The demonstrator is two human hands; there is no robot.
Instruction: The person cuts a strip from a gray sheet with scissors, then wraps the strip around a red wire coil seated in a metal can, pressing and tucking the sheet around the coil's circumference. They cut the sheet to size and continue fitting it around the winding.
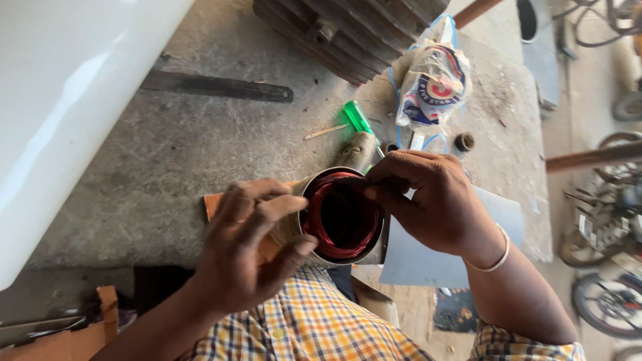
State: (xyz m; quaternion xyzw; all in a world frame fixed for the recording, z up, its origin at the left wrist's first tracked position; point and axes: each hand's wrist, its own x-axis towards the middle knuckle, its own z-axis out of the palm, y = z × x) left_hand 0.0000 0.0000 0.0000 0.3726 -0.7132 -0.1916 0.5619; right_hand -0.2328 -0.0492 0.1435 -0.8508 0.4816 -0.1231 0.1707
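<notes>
Head camera is looking down on a rough grey workbench (pixel 167 167), where a round metal motor housing (pixel 348 257) is sitting at the near edge, lined inside with reddish copper wire windings (pixel 321 224). The left hand (pixel 251 247) is cupping the housing's left side, with the thumb lying along the lower rim and the fingers spread loosely over the top left (not clenched, more a steadying hold). The right hand (pixel 431 200) is reaching over the upper right rim, its fingertips pinched narrowly at the windings; whether they are actually gripping a strand is too small to tell. A white bangle (pixel 498 257) is circling that wrist. Behind the housing, a green-handled tool (pixel 358 117) is lying on the bench, near a printed plastic bag (pixel 435 83) and a small dark ring (pixel 464 141). A dark flat metal bar (pixel 214 87) is resting further back on the left, and a grey sheet (pixel 428 257) is lying under the right forearm.
</notes>
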